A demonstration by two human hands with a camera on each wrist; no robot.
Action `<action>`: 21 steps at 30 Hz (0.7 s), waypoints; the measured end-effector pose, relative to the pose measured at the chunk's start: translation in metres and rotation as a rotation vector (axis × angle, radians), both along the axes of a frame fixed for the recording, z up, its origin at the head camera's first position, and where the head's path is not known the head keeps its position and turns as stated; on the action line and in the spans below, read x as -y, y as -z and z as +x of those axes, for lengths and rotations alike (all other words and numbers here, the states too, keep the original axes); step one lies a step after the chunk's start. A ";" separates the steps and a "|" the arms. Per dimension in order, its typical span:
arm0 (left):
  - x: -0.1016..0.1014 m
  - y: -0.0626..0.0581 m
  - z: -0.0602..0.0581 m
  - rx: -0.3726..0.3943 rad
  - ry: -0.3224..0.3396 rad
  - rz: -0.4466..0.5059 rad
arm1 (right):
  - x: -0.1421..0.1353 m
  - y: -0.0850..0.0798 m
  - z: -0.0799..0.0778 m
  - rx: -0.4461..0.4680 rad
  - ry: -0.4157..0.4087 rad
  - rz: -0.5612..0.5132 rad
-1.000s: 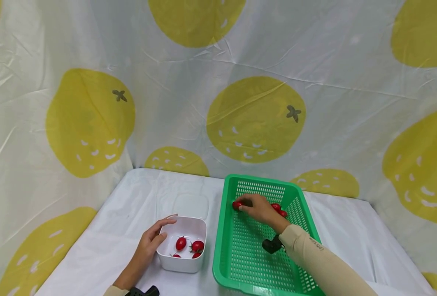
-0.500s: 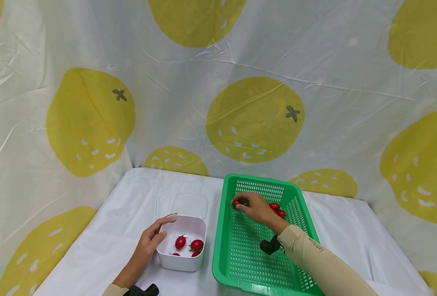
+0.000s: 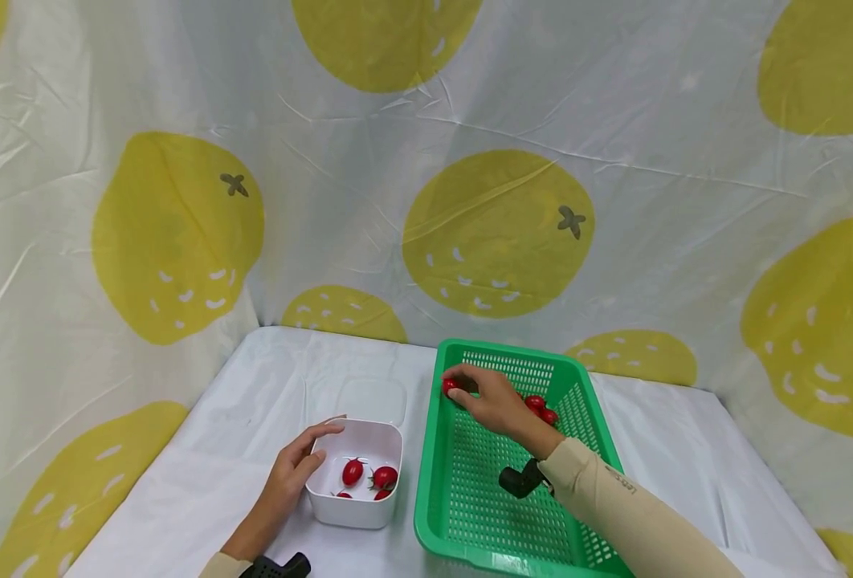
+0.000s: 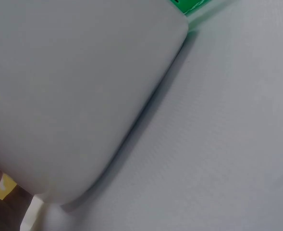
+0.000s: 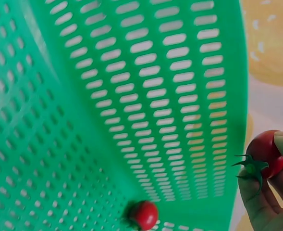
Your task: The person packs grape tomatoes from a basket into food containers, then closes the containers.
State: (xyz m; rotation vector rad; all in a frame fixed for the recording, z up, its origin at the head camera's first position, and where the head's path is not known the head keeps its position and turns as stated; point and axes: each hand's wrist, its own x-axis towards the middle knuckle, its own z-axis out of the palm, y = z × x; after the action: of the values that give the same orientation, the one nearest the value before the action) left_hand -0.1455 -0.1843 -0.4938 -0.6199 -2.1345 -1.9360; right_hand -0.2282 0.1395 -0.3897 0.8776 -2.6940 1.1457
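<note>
In the head view my right hand (image 3: 490, 397) pinches a cherry tomato (image 3: 450, 388) between thumb and fingertips, above the left far part of a green basket (image 3: 426, 498). The right wrist view shows that tomato (image 5: 268, 151) with its green calyx. More cherry tomatoes (image 3: 535, 403) lie in the basket, partly behind my right hand. My left hand (image 3: 285, 474) holds a white square container (image 3: 354, 514) at its left side, thumb at the rim and fingers about the far left corner. Several cherry tomatoes (image 3: 353, 472) lie inside. The container wall (image 4: 83, 96) fills much of the left wrist view.
A translucent lid (image 3: 372, 400) lies flat behind the white container. White cloth (image 3: 260, 385) covers the table. A lemon-print curtain (image 3: 340, 201) hangs behind and at the sides. The basket stands close to the container's right, with a raised perforated wall.
My right hand has lifted the pinched tomato slightly and moved it left, toward the basket's left rim. My left hand and the white container have stayed in place.
</note>
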 end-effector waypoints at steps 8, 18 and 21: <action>0.001 0.000 0.001 -0.005 0.006 0.006 | 0.015 -0.006 0.006 0.008 -0.047 -0.071; 0.001 0.003 -0.002 -0.041 0.053 0.030 | 0.041 -0.009 0.017 0.056 -0.147 -0.121; 0.001 0.003 -0.002 -0.035 0.045 0.022 | 0.049 -0.008 0.019 0.070 -0.170 -0.124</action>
State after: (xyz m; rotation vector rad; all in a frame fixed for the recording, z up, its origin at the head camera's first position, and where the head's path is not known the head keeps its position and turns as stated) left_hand -0.1478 -0.1855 -0.4966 -0.6987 -2.0933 -1.9535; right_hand -0.2090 0.0902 -0.3813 1.0825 -2.6090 1.3856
